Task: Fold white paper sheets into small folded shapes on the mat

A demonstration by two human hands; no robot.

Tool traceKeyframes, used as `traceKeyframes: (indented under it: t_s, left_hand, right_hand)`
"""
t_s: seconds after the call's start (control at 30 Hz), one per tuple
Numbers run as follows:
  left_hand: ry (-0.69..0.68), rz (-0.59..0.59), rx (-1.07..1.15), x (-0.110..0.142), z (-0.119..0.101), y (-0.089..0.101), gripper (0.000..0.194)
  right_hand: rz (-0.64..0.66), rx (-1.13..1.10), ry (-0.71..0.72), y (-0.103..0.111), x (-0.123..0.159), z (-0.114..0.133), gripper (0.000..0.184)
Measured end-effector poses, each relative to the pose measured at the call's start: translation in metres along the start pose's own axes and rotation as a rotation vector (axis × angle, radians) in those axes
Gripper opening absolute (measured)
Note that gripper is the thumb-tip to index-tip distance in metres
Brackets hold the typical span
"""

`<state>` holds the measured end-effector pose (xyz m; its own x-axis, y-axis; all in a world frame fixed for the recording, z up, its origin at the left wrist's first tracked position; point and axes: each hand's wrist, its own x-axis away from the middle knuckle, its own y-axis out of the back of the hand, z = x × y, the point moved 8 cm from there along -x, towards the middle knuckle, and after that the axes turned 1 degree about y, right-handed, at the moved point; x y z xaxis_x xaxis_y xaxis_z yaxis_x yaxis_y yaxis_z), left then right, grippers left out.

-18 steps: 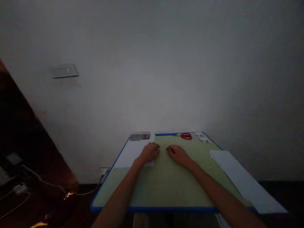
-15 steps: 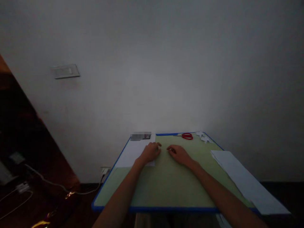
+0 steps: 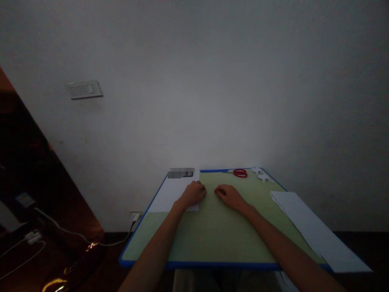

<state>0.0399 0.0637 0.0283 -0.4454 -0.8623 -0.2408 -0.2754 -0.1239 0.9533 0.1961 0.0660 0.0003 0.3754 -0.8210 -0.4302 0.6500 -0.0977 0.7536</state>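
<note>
My left hand (image 3: 192, 194) rests on the right edge of a white sheet of paper (image 3: 170, 195) lying on the far left part of a green, blue-rimmed table (image 3: 212, 235). Its fingers are curled down on the paper. My right hand (image 3: 229, 196) lies on the bare green surface a little to the right, fingers curled loosely, nothing visible in it. The two hands are close together but apart.
Red-handled scissors (image 3: 240, 173) and small white paper scraps (image 3: 261, 175) lie at the table's far edge. A stack of white sheets (image 3: 313, 231) overhangs the right side. A white wall stands behind, with a switch plate (image 3: 84, 89). Cables (image 3: 60, 231) and a socket are on the floor at left.
Both hands stay in nearly the same place; only the view has shifted slightly.
</note>
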Motion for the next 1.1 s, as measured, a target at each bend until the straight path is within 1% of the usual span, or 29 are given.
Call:
traceKeyframes:
  t_s: [0.13,0.27,0.33,0.4,0.47,0.53,0.6,0.7,0.87,1.0,1.1]
  left_hand:
    - [-0.032,0.031,0.049,0.005,0.008,0.009,0.021]
    - [0.003,0.057,0.061,0.018,0.029,0.024,0.038]
    - [0.018,0.088,0.059,0.027,0.035,0.028,0.049]
    - [0.045,0.15,0.059,0.035,0.038,0.027,0.063]
    - [0.098,0.243,0.052,0.042,0.038,0.023,0.078]
    - [0.151,0.321,0.03,0.047,0.039,0.018,0.085]
    - [0.164,0.338,0.013,0.047,0.039,0.016,0.082]
    - [0.177,0.331,0.011,0.045,0.043,0.013,0.074]
    - [0.194,0.309,0.03,0.043,0.052,0.007,0.072]
    - [0.196,0.304,0.043,0.043,0.051,0.006,0.067]
    - [0.195,0.298,0.058,0.043,0.047,0.007,0.065]
  right_hand:
    - [0.003,0.009,0.009,0.0,0.0,0.0,0.021]
    - [0.0,0.004,0.015,-0.001,0.0,0.002,0.02]
    - [-0.005,-0.001,0.013,0.0,0.0,0.003,0.02]
    - [-0.008,-0.004,0.007,0.0,0.0,0.003,0.02]
    - [-0.005,-0.004,0.0,0.0,0.0,0.001,0.02]
    - [0.001,0.003,-0.008,0.0,0.001,0.0,0.019]
    - [0.008,0.014,-0.014,0.0,0.001,-0.002,0.019]
    - [0.018,0.024,-0.019,-0.001,0.001,-0.004,0.019]
    - [0.021,0.024,-0.017,0.0,0.002,-0.003,0.02]
    - [0.026,0.02,-0.005,0.001,0.003,0.001,0.021]
    - [0.029,0.003,0.016,0.0,0.002,0.011,0.022]
